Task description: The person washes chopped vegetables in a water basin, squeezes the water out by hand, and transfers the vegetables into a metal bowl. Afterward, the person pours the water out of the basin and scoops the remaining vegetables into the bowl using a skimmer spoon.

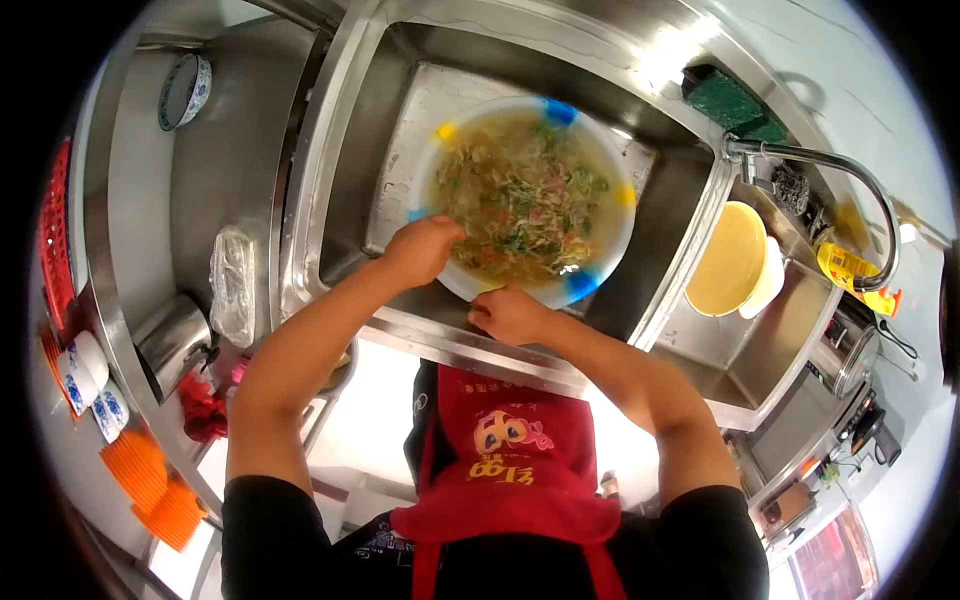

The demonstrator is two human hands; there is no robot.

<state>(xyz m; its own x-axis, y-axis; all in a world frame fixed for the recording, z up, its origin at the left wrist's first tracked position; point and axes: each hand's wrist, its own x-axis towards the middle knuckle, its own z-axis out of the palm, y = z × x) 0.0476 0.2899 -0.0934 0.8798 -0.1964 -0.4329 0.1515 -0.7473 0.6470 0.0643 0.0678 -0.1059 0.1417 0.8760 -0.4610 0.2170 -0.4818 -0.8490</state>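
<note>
A large round white basin (458, 276) with blue and yellow patches on its rim sits in the deep steel sink (350, 190). Cloudy liquid with shredded vegetables (525, 205), green, pale and orange-red, fills it. My left hand (425, 248) is closed on the rim at the lower left, its fingertips curled over the inner edge. At the near edge of the basin, my right hand (512, 316) is closed on the rim too, its fingers partly hidden from above.
Right of the sink, a yellow tub (728, 262) stands in a smaller basin under the curved faucet (850, 165). A yellow bottle (850, 268) and steel wool (790, 188) are near it. Leftward are a patterned bowl (186, 92), a plastic-wrapped packet (233, 285) and a steel pot (172, 340).
</note>
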